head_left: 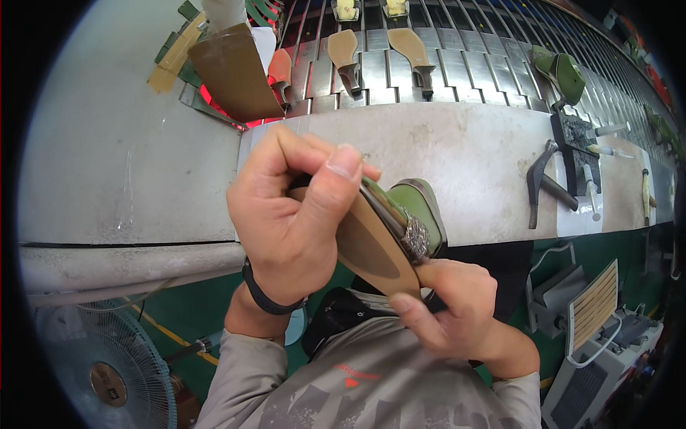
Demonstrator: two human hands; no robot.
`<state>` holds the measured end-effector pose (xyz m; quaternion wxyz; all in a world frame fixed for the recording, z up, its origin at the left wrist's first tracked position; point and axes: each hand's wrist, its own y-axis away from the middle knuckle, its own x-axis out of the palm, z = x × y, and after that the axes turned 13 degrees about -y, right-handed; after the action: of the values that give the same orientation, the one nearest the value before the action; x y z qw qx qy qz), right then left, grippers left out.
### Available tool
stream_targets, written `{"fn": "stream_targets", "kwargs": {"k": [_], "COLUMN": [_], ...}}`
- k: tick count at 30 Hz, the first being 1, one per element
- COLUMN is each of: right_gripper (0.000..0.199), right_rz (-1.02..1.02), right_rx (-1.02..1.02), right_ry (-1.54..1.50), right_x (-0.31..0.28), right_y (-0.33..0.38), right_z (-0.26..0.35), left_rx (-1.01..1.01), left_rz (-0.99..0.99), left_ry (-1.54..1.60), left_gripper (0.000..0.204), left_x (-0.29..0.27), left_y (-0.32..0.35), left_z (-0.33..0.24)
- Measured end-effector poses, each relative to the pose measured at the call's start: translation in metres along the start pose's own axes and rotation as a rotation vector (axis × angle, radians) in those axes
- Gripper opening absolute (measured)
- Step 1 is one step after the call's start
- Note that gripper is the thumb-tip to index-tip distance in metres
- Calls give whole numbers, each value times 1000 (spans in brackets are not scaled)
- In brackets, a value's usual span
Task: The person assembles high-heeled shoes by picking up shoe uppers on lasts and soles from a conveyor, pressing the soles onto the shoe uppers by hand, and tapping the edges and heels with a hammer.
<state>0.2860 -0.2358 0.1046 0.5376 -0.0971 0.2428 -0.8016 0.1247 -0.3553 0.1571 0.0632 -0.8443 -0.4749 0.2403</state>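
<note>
A green shoe [421, 211] is turned sole up in front of my chest, its tan sole [375, 247] facing me. My left hand [296, 214] grips its front part, thumb pressed along the sole's edge. My right hand [454, 311] pinches the near end of the sole and holds a dark slim tool against it. A glittery silver patch [416, 237] shows at the sole's right edge, next to my right fingertips.
A grey workbench [464, 154] runs across, with a metal slat conveyor [457, 53] behind it carrying tan soles with heels [414, 50] and a green shoe [561, 71]. Pliers-like tool [539, 182] and brushes [592, 186] lie right. A fan [107, 365] stands lower left.
</note>
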Motion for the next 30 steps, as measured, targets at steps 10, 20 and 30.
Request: {"fn": "stream_targets", "kwargs": {"k": [10, 20, 30], "right_gripper": [12, 18, 18], "right_rz": [7, -2, -15], "right_rx": [123, 113, 34], "right_ry": [28, 5, 24], "right_x": [-4, -1, 9], "right_y": [-7, -14, -13], "right_z": [-13, -11, -14], "left_rx": [-111, -48, 424], "left_rz": [-74, -113, 44], "left_ry": [104, 2, -671], "left_gripper": [21, 37, 109], "left_x": [-8, -9, -19], "left_y": [-6, 5, 7], "left_z": [22, 24, 18]}}
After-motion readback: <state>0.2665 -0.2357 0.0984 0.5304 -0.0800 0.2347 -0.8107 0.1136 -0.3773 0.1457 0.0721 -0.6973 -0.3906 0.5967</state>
